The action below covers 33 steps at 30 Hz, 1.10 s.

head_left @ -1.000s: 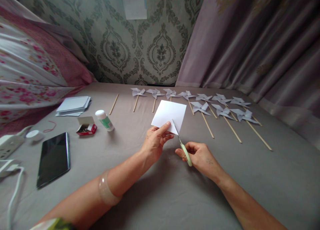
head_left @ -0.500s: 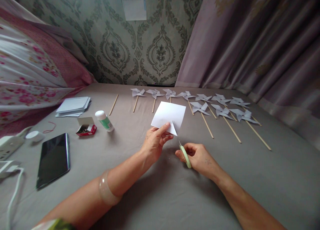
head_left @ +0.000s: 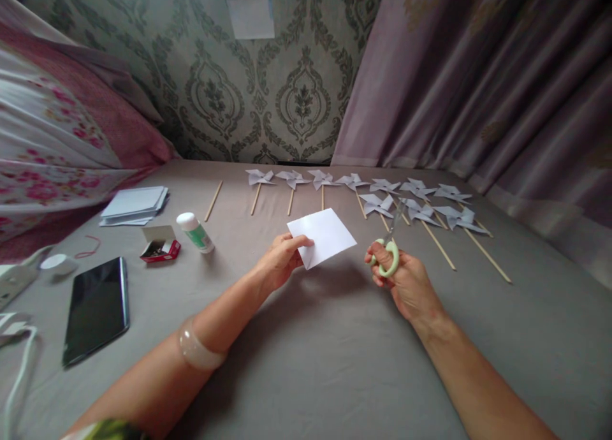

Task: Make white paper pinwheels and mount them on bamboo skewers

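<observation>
A square white sheet of paper (head_left: 327,234) is pinched at its left corner by my left hand (head_left: 283,256), thumb on top. It is held above the table, near the middle of the view. My right hand (head_left: 404,277) grips a pair of scissors (head_left: 391,255) with pale green handles, apart from the paper and to its right. The scissor blades point up and away from me. Beyond both hands, several white paper pinwheels (head_left: 377,204) on wooden sticks lie in rows on the grey cloth.
On the left are a single stick (head_left: 213,201), a glue bottle (head_left: 195,231), an open small red box (head_left: 160,245), a stack of paper (head_left: 134,204), a dark phone (head_left: 97,311), a white cap (head_left: 58,264) and a power strip (head_left: 16,282). Curtains (head_left: 478,76) hang at right.
My right hand has drawn the scissors away from the paper to the right and turned the blades upward. My left hand has turned the paper and lowered it slightly.
</observation>
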Tool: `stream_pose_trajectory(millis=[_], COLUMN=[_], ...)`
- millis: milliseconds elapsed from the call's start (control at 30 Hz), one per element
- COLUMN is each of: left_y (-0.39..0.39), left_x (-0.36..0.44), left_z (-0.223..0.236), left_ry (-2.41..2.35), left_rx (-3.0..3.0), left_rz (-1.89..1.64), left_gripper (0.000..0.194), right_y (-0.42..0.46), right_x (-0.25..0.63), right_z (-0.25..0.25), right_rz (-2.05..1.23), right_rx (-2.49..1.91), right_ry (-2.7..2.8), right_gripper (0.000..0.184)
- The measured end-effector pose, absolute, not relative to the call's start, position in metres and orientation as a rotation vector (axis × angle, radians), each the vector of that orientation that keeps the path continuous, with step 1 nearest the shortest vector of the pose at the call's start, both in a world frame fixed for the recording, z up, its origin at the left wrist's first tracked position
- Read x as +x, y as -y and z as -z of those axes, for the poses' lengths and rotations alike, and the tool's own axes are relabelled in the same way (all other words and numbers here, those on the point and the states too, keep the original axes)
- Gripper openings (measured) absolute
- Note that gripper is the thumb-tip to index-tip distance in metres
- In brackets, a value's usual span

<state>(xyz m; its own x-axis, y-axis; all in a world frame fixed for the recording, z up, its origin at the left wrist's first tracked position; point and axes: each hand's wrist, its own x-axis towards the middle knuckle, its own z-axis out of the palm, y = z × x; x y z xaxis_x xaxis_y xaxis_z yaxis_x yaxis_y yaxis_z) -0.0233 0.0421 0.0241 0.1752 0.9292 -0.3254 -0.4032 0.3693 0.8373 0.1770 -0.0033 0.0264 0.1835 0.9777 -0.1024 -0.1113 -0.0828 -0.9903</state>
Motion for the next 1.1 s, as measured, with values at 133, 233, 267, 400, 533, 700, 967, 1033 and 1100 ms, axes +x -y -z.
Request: stream_pose_trajectory(millis=[133, 233, 267, 400, 533, 700, 967, 1033, 1100], left_y=[-0.038, -0.035, -0.034, -0.032, -0.031, -0.031, -0.022, -0.016, -0.010], left_x=[-0.022, -0.023, -0.023, -0.023, -0.022, -0.018, -0.008, -0.002, 0.004], left_z=[-0.022, -0.022, -0.022, -0.021, -0.020, -0.020, -0.021, -0.020, -0.018], left_ry=[-0.938, -0.934, -0.933, -0.927, -0.916, -0.878, -0.736, -0.754, -0.784], left_rx=[0.780, 0.821, 0.827, 0.822, 0.836, 0.728, 0.637, 0.666, 0.698], left_rz=[-0.951, -0.911, -0.899, -0.868, -0.855, -0.916, -1.007, -1.020, -1.032], left_gripper=[0.024, 0.022, 0.021, 0.021, 0.021, 0.027, 0.035, 0.035, 0.034], right_y=[0.000, 0.000, 0.001, 0.003, 0.003, 0.003, 0.004, 0.005, 0.006], right_x=[0.182, 0.182, 0.181, 0.180, 0.180, 0.175, 0.164, 0.161, 0.158], right_z=[-0.028, -0.027, -0.027, -0.027, -0.027, -0.025, -0.014, -0.011, -0.010], right_rz=[-1.193, -1.247, -1.269, -1.329, -1.350, -1.301, -1.036, -0.985, -0.947], right_rx=[-1.319, -1.324, -1.314, -1.276, -1.274, -1.265, -1.195, -1.196, -1.212], right_ry=[0.897, 0.934, 0.949, 0.951, 0.937, 0.913, 0.832, 0.831, 0.847], right_gripper=[0.044, 0.042, 0.041, 0.040, 0.040, 0.039, 0.038, 0.038, 0.037])
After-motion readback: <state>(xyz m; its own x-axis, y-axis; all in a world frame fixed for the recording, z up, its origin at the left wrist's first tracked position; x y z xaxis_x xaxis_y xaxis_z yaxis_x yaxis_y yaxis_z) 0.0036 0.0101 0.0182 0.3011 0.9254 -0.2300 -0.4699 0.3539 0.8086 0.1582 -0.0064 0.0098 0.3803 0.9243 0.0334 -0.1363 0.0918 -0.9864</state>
